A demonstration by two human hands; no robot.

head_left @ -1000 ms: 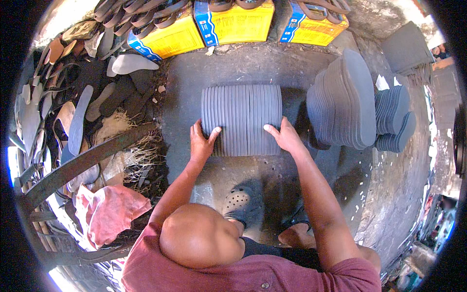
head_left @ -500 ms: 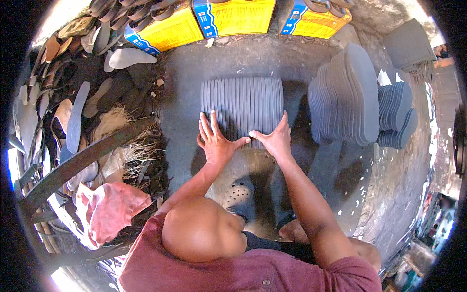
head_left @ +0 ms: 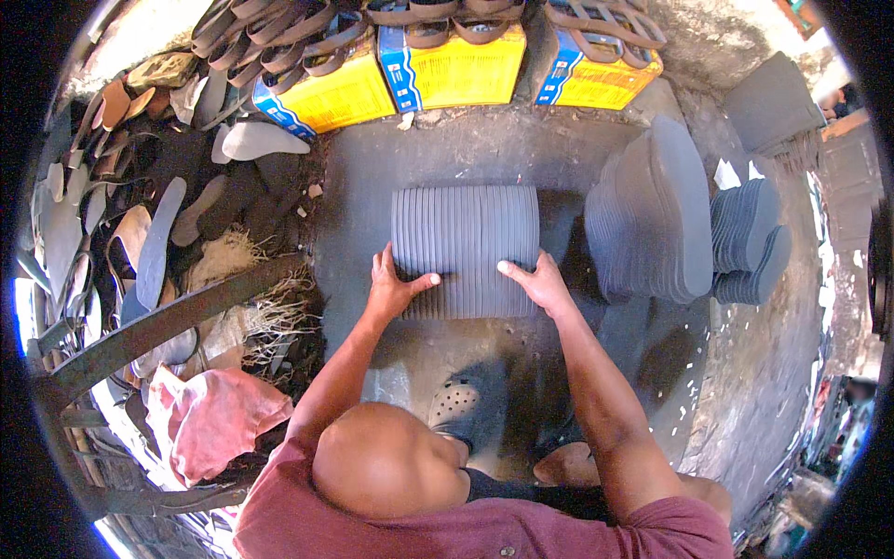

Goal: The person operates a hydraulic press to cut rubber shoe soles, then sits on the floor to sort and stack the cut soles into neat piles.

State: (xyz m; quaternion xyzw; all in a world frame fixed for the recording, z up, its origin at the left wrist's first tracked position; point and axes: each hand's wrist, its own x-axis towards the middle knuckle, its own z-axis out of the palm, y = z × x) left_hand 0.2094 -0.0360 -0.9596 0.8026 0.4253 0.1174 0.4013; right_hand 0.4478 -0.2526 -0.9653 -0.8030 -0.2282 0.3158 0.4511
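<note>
A tight row of grey shoe soles [head_left: 466,233], stood on edge and pressed side by side, lies on the dark floor in front of me. My left hand [head_left: 394,291] clasps its left end, the thumb laid across the near part and the fingers round the outer side. At the opposite end my right hand [head_left: 542,282] does the same, its thumb pointing inward. Both palms squeeze the row between them. To the right stands a larger leaning stack of grey soles [head_left: 647,224], apart from my hands.
Smaller dark soles [head_left: 745,228] stand beyond the large stack. Yellow and blue boxes [head_left: 456,70] topped with brown straps [head_left: 279,37] line the far side. Loose soles and scraps [head_left: 186,200], a curved bar [head_left: 177,321] and a pink cloth [head_left: 214,419] crowd the left.
My hands have moved from the near side of the row, thumbs almost meeting, out to its two ends. The thumbs are now well apart. The whole view has shifted slightly.
</note>
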